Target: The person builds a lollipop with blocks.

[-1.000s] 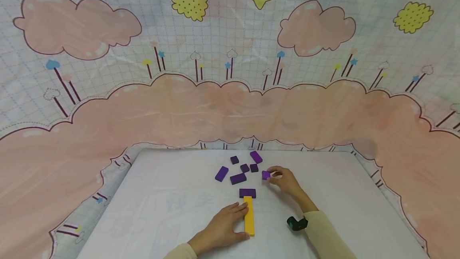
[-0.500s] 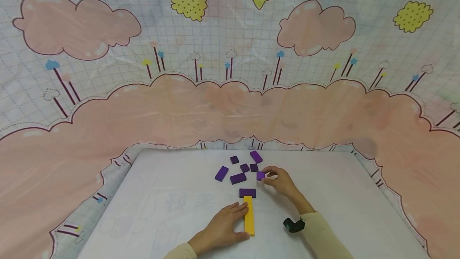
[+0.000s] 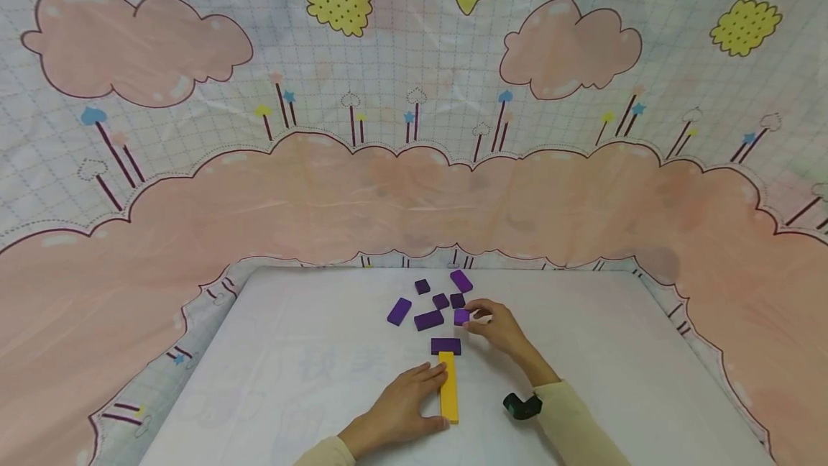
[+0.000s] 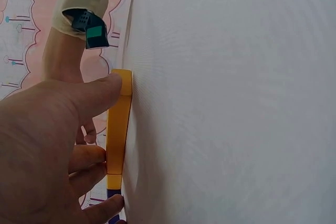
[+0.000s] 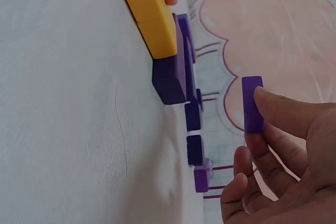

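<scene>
On the white bench (image 3: pixel 291 351), the left hand (image 3: pixel 399 403) rests loose fingers along the yellow stick (image 3: pixel 449 394), maybe so it won't slip from the long purple block (image 3: pixel 445 346), while the right hand (image 3: pixel 503 327) pinches a small purple block (image 3: pixel 461 317) in the air, leaving its left side free.

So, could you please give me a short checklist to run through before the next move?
1. Right hand pinching a purple block: ok.
2. Held block off the table: ok, the right wrist view shows a gap.
3. Left hand touching the yellow bar: ok.
4. Crosswise purple block at the bar's far end: ok.
5. Remaining purple blocks lined up: not ok, scattered.
6. Held block's intended spot: cannot tell.
</scene>
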A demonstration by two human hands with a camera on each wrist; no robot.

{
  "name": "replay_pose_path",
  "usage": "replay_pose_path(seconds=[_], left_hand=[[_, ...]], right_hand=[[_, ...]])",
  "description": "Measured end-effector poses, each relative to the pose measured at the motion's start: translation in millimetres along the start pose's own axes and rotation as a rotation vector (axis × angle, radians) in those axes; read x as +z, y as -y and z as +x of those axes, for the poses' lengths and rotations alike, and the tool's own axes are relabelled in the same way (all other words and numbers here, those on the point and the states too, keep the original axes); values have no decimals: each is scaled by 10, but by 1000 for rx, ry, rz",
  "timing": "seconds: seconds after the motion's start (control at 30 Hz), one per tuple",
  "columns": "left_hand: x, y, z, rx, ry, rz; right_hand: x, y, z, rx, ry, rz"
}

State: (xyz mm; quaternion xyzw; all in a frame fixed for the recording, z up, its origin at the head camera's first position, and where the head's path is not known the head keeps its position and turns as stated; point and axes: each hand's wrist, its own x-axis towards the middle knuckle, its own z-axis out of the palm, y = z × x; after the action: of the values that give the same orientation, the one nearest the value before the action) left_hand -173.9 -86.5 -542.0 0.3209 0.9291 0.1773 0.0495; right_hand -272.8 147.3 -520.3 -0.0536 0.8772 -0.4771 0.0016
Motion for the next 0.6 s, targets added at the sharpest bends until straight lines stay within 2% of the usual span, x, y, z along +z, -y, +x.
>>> replay_pose_path(seconds=[0.6], left_hand=[[17,16,17,-1,7,-2]], right_hand=[[134,30,-8,-10,17,12]])
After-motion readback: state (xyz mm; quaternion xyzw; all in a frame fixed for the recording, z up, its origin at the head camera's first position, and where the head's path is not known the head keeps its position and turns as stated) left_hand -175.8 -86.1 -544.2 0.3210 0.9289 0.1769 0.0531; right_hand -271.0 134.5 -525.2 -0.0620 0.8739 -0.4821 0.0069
